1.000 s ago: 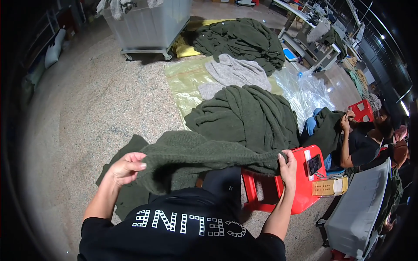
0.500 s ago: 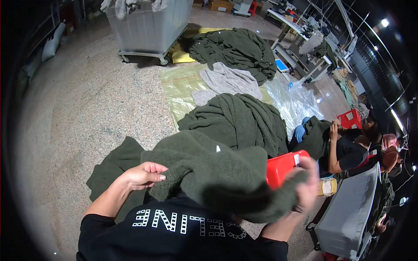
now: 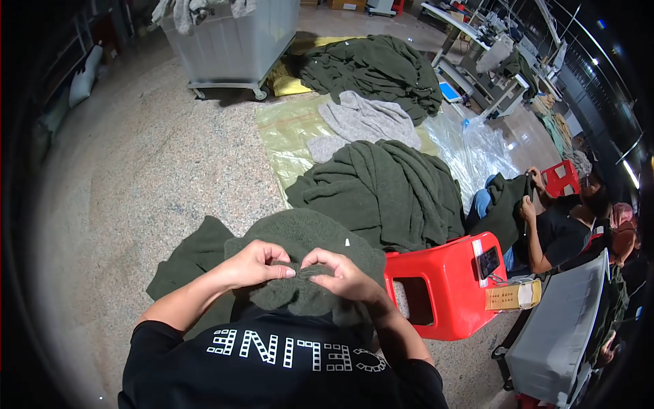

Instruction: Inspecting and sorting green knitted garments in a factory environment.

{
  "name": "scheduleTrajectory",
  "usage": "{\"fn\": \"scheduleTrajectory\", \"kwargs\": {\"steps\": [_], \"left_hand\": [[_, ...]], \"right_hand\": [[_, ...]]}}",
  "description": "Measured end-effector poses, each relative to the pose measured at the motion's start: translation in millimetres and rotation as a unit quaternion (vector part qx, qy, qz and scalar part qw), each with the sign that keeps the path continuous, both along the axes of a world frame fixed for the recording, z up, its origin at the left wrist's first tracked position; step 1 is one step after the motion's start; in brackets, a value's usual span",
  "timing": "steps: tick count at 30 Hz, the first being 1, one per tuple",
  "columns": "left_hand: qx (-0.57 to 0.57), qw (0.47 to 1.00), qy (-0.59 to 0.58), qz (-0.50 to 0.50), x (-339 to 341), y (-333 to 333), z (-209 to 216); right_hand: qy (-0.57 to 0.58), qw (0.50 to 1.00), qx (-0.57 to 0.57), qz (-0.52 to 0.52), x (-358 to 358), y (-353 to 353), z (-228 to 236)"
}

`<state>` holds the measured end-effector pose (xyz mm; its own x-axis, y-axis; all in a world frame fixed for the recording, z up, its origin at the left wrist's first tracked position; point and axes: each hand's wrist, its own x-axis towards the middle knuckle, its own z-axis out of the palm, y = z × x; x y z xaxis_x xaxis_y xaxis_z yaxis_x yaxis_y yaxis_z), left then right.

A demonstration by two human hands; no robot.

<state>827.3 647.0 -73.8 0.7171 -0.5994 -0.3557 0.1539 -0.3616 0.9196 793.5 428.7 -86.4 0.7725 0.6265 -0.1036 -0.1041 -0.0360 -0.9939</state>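
Across my lap lies a dark green fleece garment (image 3: 300,228) with a small white tag on it. My left hand (image 3: 253,264) pinches its near edge between thumb and fingers. Close beside it, my right hand (image 3: 344,278) grips the same edge, the fingertips of both hands only a little apart. Bunched cloth hangs below them against my black shirt. More green fabric (image 3: 191,255) spreads over the floor on my left. Just ahead sits a big heap of green fleece (image 3: 381,194).
A red stool (image 3: 446,276) stands at my right, bearing a phone (image 3: 488,262) and a tan box (image 3: 509,297). Grey cloth (image 3: 371,116) and another green pile (image 3: 375,71) lie farther off. Wheeled bins stand far left (image 3: 228,48) and right (image 3: 552,334). A seated co-worker (image 3: 558,228) holds green cloth.
My right hand has swung in from the right, bringing its part of the garment next to my left hand. The red stool, partly covered before, now shows. The co-worker's hands have lifted their cloth.
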Motion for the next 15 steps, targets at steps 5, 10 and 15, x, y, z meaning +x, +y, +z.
{"fn": "scheduleTrajectory", "kwargs": {"steps": [5, 10, 15], "left_hand": [[-0.23, 0.91, 0.344, 0.038, 0.9, -4.4, -24.9], [-0.378, 0.795, 0.423, 0.214, -2.6, -13.0, -47.2], [-0.352, 0.791, 0.453, 0.214, -10.5, -17.6, -55.3]], "right_hand": [[-0.066, 0.989, 0.013, -0.133, -0.6, -7.4, -11.1], [-0.098, 0.975, 0.003, -0.197, -1.1, -0.3, -28.1], [-0.061, 0.971, -0.011, -0.232, -4.0, 4.0, -40.4]]}}
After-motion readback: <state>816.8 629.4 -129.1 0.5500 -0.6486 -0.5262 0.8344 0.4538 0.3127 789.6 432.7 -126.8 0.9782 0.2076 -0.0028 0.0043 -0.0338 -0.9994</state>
